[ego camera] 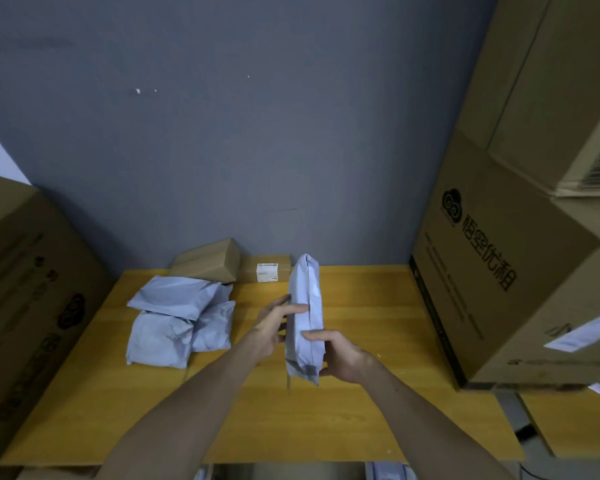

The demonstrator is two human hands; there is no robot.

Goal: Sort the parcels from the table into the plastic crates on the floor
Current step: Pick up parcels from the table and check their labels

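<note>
Here, a person holds one grey parcel [307,306] up over the yellow table [378,341], right in front of them. The parcel is long and thin. Its long side points away from the person, with the near end low and the far end high, so it almost stands up. The left hand [274,327] is on the parcel's left edge, about halfway up, with the thumb and fingers pressed on it. The right hand [340,358] is lower and nearer to the body. Its fingers wrap over the front of the parcel and its thumb is close to the bottom end. Both hands are holding the parcel, so neither is free. A pile of grey bags [174,323] lies on the table to the left, well apart from the hands. The crates are on the floor and cannot be seen clearly here. The parcel will probably have to come back toward the body and then go down. The right hand looks best placed to carry it.
</note>
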